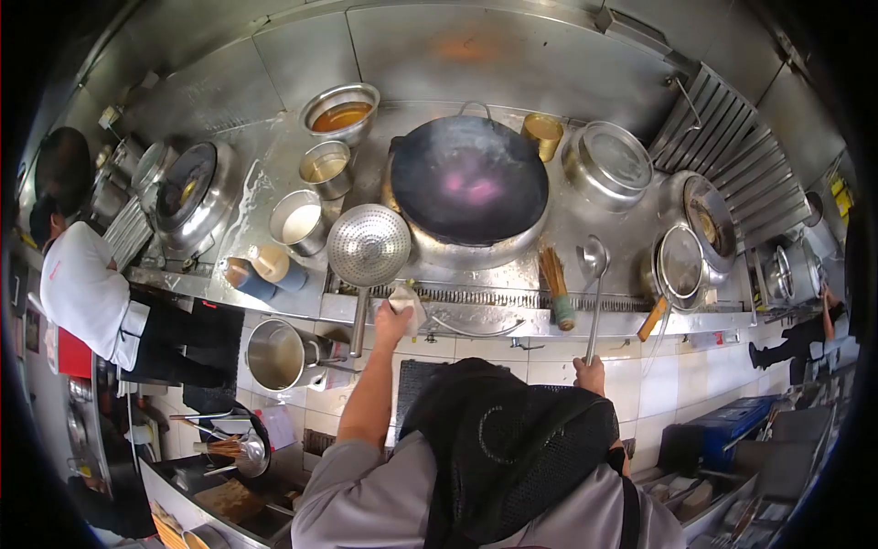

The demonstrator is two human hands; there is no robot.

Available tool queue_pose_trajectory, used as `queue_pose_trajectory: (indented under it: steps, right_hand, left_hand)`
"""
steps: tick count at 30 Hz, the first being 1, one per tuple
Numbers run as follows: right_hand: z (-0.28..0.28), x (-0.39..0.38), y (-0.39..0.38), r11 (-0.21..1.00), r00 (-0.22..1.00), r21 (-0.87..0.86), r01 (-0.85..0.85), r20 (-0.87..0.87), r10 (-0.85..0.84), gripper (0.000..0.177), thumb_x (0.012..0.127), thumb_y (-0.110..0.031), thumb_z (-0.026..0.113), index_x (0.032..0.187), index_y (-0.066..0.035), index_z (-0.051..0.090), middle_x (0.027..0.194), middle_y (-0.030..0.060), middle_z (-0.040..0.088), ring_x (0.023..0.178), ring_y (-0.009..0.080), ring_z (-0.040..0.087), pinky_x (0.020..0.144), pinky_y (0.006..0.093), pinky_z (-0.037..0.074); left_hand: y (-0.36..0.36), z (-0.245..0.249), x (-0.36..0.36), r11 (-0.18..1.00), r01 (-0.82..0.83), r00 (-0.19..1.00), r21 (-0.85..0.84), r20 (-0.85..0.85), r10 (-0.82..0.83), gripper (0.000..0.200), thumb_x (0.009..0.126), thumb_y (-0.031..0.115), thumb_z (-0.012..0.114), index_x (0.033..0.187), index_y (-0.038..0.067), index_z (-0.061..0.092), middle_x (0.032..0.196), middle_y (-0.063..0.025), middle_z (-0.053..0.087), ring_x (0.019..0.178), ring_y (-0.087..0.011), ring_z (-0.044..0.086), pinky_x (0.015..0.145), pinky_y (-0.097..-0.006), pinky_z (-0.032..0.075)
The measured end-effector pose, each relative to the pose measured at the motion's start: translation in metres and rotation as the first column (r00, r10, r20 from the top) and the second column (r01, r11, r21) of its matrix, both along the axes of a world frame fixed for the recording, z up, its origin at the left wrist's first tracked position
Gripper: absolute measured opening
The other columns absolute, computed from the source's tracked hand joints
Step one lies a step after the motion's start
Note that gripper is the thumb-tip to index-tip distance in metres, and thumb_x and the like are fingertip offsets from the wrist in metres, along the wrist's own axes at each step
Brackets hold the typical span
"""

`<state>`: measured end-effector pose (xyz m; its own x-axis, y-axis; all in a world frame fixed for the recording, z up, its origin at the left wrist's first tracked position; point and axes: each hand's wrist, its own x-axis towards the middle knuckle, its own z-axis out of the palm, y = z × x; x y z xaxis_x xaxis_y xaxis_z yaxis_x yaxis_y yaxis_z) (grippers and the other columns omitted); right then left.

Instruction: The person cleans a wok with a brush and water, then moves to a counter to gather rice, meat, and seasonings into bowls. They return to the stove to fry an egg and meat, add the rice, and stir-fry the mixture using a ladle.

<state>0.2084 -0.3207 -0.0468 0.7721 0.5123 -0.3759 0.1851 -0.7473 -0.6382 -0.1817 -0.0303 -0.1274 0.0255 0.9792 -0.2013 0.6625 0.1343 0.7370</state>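
Stainless steel covers nearly everything, and the fisheye lens bends the scene so that the corners fall into black. The person's own head, under a black mesh cap (508,448), hides the lower middle of the frame and the floor below the stainless-steel desk (261,183). At left, a co-worker in a white top (87,293) is partly cut off by the dark edge.

At the centre of the frame sits the large round black wok (468,178); it is dry and matte, with a purplish sheen in its bowl. To its right stands a lidded round steel pot (608,165), its contents unseen. Left of the wok, a shallow steel bowl (341,112) holds orange-brown liquid, a steel canister (326,167) holds something pale and cloudy, and a steel tub (300,220) holds something white. A perforated steel skimmer (369,244) lies at the wok's lower left.

The right hand (590,373) is clenched around the lower end of a long-handled steel ladle (594,302), whose bowl rests on the desk edge at the wok's lower right. The left hand (393,322) grips a white crumpled cloth (409,297) at the desk's front edge, just beside the skimmer's handle.
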Motion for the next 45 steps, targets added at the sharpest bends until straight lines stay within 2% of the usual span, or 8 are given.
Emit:
queue_pose_trajectory:
  steps: [5, 8, 11, 18, 26, 29, 33, 45]
  right_hand:
    - [0.06, 0.013, 0.016, 0.957, 0.944, 0.236, 0.17, -0.317, -0.09, 0.018, 0.083, -0.008, 0.062, 0.096, -0.001, 0.051, 0.058, 0.0026, 0.046, 0.04, 0.012, 0.045, 0.033, 0.0287, 0.036]
    - [0.122, 0.019, 0.034, 0.923, 0.982, 0.384, 0.035, -0.183, 0.039, 0.018, 0.088, -0.011, 0.061, 0.099, -0.003, 0.05, 0.057, 0.0013, 0.047, 0.041, 0.0113, 0.047, 0.034, 0.0268, 0.038]
    - [0.173, 0.03, 0.067, 0.824, 0.992, 0.562, -0.073, -0.043, 0.117, 0.027, 0.092, -0.008, 0.057, 0.118, -0.003, 0.05, 0.056, -0.001, 0.047, 0.04, 0.0084, 0.045, 0.035, 0.0248, 0.037]
    - [0.165, -0.013, 0.154, 0.804, 0.994, 0.585, -0.107, 0.063, 0.086, 0.037, 0.1, -0.019, 0.053, 0.13, 0.001, 0.042, 0.054, -0.0015, 0.045, 0.035, 0.0061, 0.041, 0.031, 0.0215, 0.03]
    - [0.16, -0.076, 0.278, 0.799, 0.932, 0.563, -0.211, -0.13, 0.337, 0.031, 0.097, -0.01, 0.052, 0.127, -0.002, 0.047, 0.052, -0.0013, 0.047, 0.037, 0.0055, 0.042, 0.034, 0.0212, 0.034]
    - [0.173, -0.103, 0.329, 0.781, 0.87, 0.552, -0.29, -0.187, 0.455, 0.044, 0.097, -0.006, 0.05, 0.139, -0.001, 0.042, 0.057, -0.0014, 0.048, 0.04, 0.0052, 0.043, 0.037, 0.0202, 0.035]
    - [0.193, -0.137, 0.406, 0.747, 0.771, 0.551, -0.372, -0.264, 0.579, 0.048, 0.096, -0.006, 0.053, 0.141, -0.001, 0.041, 0.061, -0.0008, 0.048, 0.042, 0.0057, 0.044, 0.038, 0.0223, 0.036]
    - [0.189, -0.222, 0.64, 0.721, 0.582, 0.43, -0.543, -0.426, 0.692, 0.012, 0.091, -0.01, 0.06, 0.09, -0.001, 0.052, 0.066, 0.0065, 0.055, 0.049, 0.015, 0.053, 0.041, 0.0305, 0.044]
  left_hand:
    - [-0.003, 0.026, 0.002, 0.979, 0.087, 0.817, -0.182, 0.576, 0.035, 0.042, 0.084, 0.019, 0.07, 0.119, 0.0, 0.058, 0.105, -0.0112, 0.066, 0.096, -0.0194, 0.065, 0.08, -0.0345, 0.053]
    - [-0.011, 0.056, 0.001, 0.891, 0.134, 0.124, -0.434, 0.899, 0.419, 0.042, 0.088, 0.014, 0.062, 0.127, 0.002, 0.051, 0.115, -0.0115, 0.063, 0.1, -0.027, 0.065, 0.086, -0.0403, 0.055]
    - [-0.017, 0.143, 0.028, 0.868, 0.266, -0.18, -0.42, 0.863, 0.473, 0.043, 0.093, 0.017, 0.059, 0.131, 0.003, 0.047, 0.119, -0.014, 0.061, 0.101, -0.0313, 0.065, 0.085, -0.0429, 0.056]
    - [0.032, 0.082, 0.072, 0.877, 0.263, 0.186, -0.403, 0.913, 0.363, 0.039, 0.101, 0.023, 0.05, 0.134, 0.015, 0.033, 0.125, -0.0129, 0.054, 0.1, -0.0362, 0.064, 0.074, -0.0483, 0.059]
    - [0.051, 0.105, 0.098, 0.643, 0.362, 0.118, -0.675, 0.717, 0.687, 0.047, 0.1, 0.043, 0.046, 0.139, 0.02, 0.033, 0.134, -0.0109, 0.047, 0.121, -0.0344, 0.051, 0.091, -0.0607, 0.05]
    - [0.062, 0.124, 0.112, 0.573, 0.491, 0.019, -0.656, 0.666, 0.746, 0.05, 0.1, 0.044, 0.048, 0.139, 0.016, 0.035, 0.131, -0.0101, 0.048, 0.12, -0.0268, 0.052, 0.096, -0.0501, 0.05]
    - [0.064, 0.111, 0.163, 0.693, 0.312, 0.184, -0.649, 0.757, 0.627, 0.039, 0.097, 0.025, 0.06, 0.125, 0.009, 0.038, 0.111, -0.0057, 0.052, 0.095, -0.0157, 0.056, 0.073, -0.0326, 0.052]
    - [0.072, 0.039, 0.198, 0.849, 0.194, 0.221, -0.492, 0.865, 0.451, 0.02, 0.084, 0.006, 0.064, 0.102, 0.003, 0.058, 0.092, -0.0046, 0.062, 0.08, -0.0159, 0.062, 0.069, -0.0338, 0.053]
